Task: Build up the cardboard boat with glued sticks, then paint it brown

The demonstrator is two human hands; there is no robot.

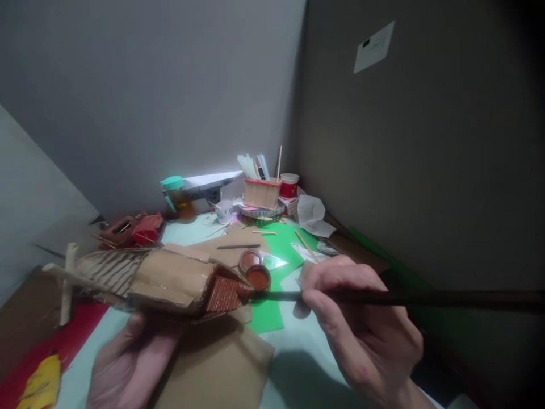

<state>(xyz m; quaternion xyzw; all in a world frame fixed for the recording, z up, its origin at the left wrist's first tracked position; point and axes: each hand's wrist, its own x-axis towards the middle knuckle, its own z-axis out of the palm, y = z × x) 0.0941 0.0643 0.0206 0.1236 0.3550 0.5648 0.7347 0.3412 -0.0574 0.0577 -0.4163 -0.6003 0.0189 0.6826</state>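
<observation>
My left hand [136,358] grips a cardboard model boat [170,281] from below, its thumb against the hull. Reddish-brown paint covers the ridged floor at the boat's right end; the middle cover and the ridged left part are bare cardboard. A dark, long-handled paintbrush [285,296] is pinched between the thumb and fingers of my right hand [366,318]. The brush tip touches or nearly touches the painted end. Just behind that end stands a small pot of brown paint [258,278], its lid [250,261] beside it.
At the back are a wooden box of sticks [261,194], a red cup [289,186], a white paper cup [225,212] and a jar with a turquoise lid [183,201]. Reddish-brown model pieces [128,230] lie left. Green paper [266,324] and cardboard [221,363] cover parts of the table.
</observation>
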